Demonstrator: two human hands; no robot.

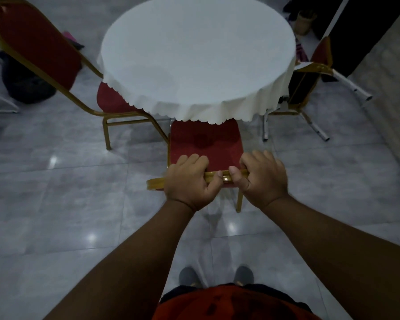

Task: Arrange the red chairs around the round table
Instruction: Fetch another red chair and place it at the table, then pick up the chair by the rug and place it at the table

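Below the table edge, near chair (206, 140) seat partly tucked under white cloth (194, 65) of round table (275, 88). Left hand (187, 181) and right hand (262, 181) both clamped on its gold top rail (217, 175). Second chair (39, 49) left, third chair (321, 56) right, both at the table. Risk: pushing further could snag the cloth hem or knock the table legs. Near chair's back and most legs hidden; third chair mostly cut off, dark

Glossy grey marble-look floor tiles (56, 204) with light glints; a dark bag (26, 86) at left
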